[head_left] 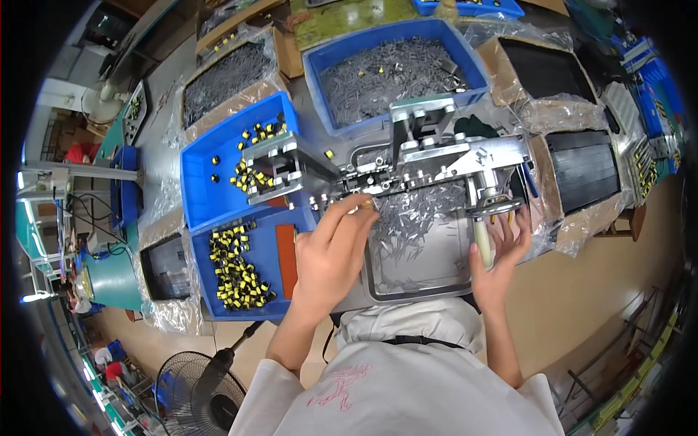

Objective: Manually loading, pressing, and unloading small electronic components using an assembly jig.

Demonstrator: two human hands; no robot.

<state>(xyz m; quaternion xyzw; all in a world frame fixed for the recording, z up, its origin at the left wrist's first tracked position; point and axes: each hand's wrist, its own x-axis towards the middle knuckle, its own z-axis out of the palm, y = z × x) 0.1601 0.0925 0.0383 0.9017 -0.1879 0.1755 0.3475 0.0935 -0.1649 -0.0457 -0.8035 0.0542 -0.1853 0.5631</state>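
Note:
A metal bench machine point(429, 156) with a hand crank stands across the middle of the worktop. My left hand point(331, 254) is at its near left side, thumb and fingertips pinched together by the small mechanism. Whatever is between those fingertips is too small to make out. My right hand point(500, 265) is closed around the pale crank handle point(481, 243) below the round metal wheel point(494, 203). Under the machine, a metal tray point(422, 291) holds loose grey slivers. Small yellow-and-black parts point(240, 280) lie heaped in the blue bin point(211, 309) left of my left hand.
Another blue bin point(203, 203) with yellow-and-black parts sits behind the first. A large blue bin point(320, 80) of grey pieces stands at the back. Plastic-lined cartons point(538, 109) flank the machine's right. A black fan point(200, 389) stands on the floor at lower left.

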